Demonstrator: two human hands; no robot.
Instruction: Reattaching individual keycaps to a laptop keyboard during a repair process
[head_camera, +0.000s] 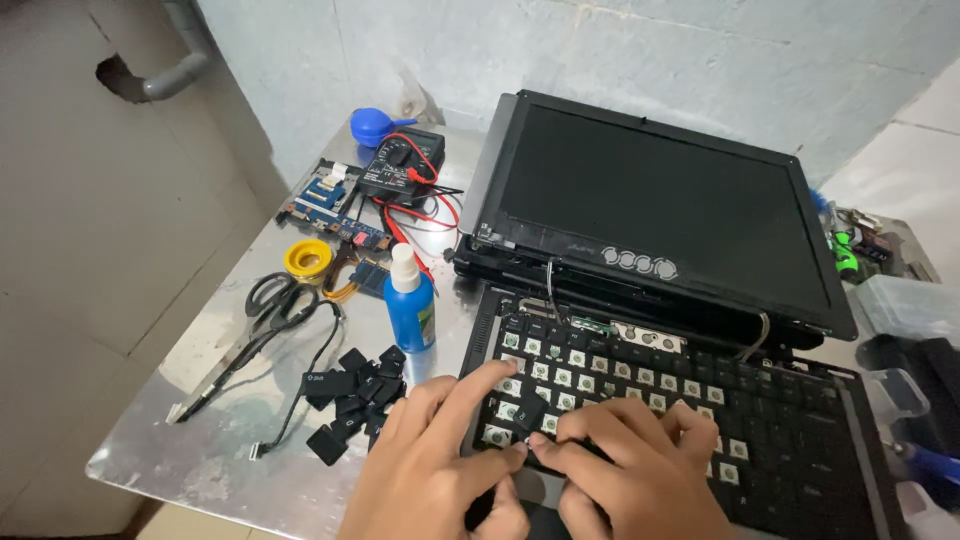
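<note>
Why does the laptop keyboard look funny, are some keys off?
Yes, many keys are off. The keyboard shows bare white pads on its left part, and loose black keycaps lie piled on the metal table beside it.

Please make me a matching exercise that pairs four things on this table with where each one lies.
Things:
1. blower
2. scissors
3. bottle
4. loose keycaps

Places:
A. standing just left of the keyboard's top corner
B. heaped on the table beside the left hand
C. at the far edge, by the wall, behind the multimeter
D. lying flat near the table's left edge, below the yellow reel

Pairs: 1-C, 2-D, 3-A, 4-B
</note>
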